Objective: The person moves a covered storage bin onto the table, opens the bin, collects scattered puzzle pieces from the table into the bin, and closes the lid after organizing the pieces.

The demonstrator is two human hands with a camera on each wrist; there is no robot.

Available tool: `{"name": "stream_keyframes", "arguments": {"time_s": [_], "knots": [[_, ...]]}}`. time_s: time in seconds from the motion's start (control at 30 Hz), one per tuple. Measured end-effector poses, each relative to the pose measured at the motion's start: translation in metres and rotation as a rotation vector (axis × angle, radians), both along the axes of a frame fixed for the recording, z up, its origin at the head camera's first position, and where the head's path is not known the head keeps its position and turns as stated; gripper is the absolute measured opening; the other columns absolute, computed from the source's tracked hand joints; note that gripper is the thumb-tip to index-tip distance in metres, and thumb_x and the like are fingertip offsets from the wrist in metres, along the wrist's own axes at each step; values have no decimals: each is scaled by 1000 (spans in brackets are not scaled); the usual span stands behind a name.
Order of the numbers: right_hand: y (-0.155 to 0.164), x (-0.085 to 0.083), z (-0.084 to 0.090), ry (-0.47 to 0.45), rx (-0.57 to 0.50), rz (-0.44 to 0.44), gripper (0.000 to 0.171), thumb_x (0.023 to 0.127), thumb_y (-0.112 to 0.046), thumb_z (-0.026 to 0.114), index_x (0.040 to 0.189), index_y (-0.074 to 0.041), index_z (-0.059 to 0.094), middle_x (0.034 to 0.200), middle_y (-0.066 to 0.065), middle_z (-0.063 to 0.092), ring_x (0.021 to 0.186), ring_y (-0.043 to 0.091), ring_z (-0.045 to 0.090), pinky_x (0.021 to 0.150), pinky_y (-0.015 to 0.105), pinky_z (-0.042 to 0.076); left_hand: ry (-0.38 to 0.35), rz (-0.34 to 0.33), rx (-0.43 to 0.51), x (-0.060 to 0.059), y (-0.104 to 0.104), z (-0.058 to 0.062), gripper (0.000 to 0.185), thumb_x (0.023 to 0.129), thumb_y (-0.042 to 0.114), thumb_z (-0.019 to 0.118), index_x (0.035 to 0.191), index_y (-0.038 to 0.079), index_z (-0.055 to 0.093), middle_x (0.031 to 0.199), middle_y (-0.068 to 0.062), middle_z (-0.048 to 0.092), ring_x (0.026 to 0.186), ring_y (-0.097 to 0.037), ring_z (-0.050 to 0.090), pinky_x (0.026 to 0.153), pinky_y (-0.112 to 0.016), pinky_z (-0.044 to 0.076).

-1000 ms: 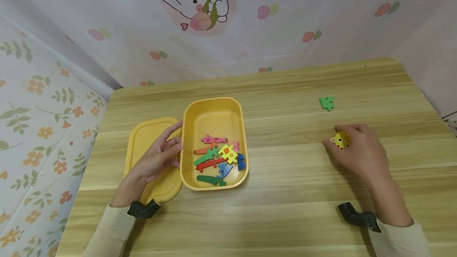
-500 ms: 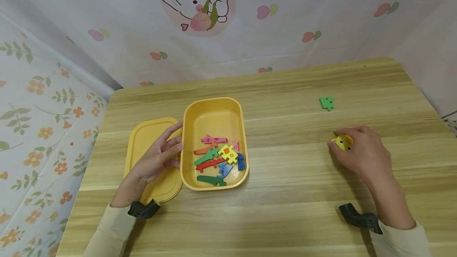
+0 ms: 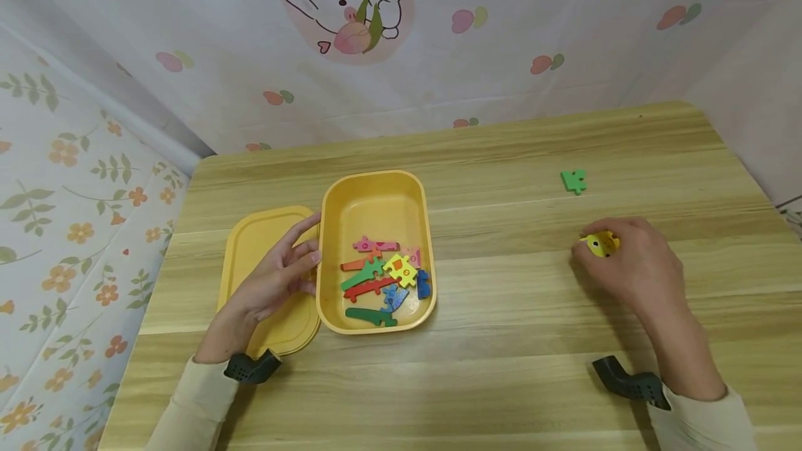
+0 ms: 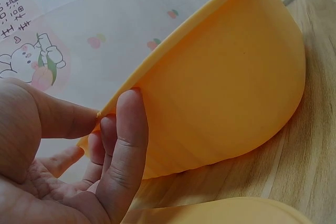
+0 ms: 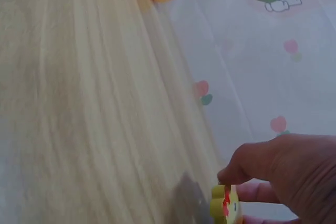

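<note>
On the right of the table, my right hand (image 3: 635, 263) pinches a small yellow puzzle piece (image 3: 600, 244) with a printed animal face, partly hidden by the fingers. The right wrist view shows the piece's thick edge and red and dark markings (image 5: 227, 203) between thumb and fingers. My left hand (image 3: 276, 277) holds the left rim of a yellow plastic box (image 3: 376, 207), thumb at the rim and fingers along the outer wall in the left wrist view. Inside the box lie several coloured puzzle pieces, including a yellow one (image 3: 401, 270) on top and a dark green one (image 3: 371, 316).
A green puzzle piece (image 3: 573, 182) lies farther back than my right hand. The yellow lid (image 3: 266, 225) lies left of the box, partly under my left hand. A printed curtain (image 3: 501, 40) hangs behind the wooden table (image 3: 501, 381).
My right hand shifts slightly toward me, then back away, with the yellow piece turning a little between its fingers. The left hand and box stay still.
</note>
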State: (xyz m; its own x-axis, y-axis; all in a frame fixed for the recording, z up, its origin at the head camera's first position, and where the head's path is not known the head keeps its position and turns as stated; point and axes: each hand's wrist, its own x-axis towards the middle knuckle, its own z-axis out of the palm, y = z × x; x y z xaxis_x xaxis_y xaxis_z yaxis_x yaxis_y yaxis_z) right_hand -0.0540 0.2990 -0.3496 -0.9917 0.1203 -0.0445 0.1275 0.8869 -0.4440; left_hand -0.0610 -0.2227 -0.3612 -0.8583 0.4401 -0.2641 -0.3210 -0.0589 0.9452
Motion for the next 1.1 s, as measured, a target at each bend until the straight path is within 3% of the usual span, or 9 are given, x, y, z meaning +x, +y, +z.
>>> {"name": "stream_keyframes", "arguments": {"time_s": [0.37,0.8,0.87,0.97,1.03,1.1], "knots": [[-13,-10,10,93,-133,44,35,94,-27,70,118,-2,74,132,30,61,123,50,56,92,67,45,4,-2,-27,-1,1,0,70,111,8,50,170,21,14,125,1,64,103,-8,68,68,-25,65],[-17,-22,16,91,-205,114,36,96,-28,75,120,-1,74,128,29,63,118,48,59,89,59,49,5,-3,-29,0,0,-2,69,112,9,49,170,21,14,126,1,64,103,-9,69,69,-26,65],[-19,-25,17,92,-207,121,35,96,-27,75,120,-1,74,128,28,63,118,47,59,88,52,50,4,-4,-23,0,0,-2,70,112,9,49,170,21,13,126,1,64,102,-9,69,69,-26,65],[-24,-27,20,91,-225,128,36,96,-28,75,120,-2,75,129,26,63,119,44,60,85,27,50,3,-1,-21,0,0,-2,70,112,8,49,170,21,12,126,1,63,101,-9,69,68,-26,65],[-27,-29,22,84,-246,132,37,96,-29,75,121,-2,75,130,25,63,119,42,61,79,9,44,1,4,-21,0,0,-2,70,112,8,49,170,21,13,126,1,64,101,-9,70,68,-26,65],[-31,-30,25,76,-269,132,37,97,-30,75,122,-3,74,131,24,62,120,40,60,73,-1,39,-1,6,-22,0,0,-1,70,112,9,50,170,22,14,127,1,64,101,-10,70,67,-25,65]]}}
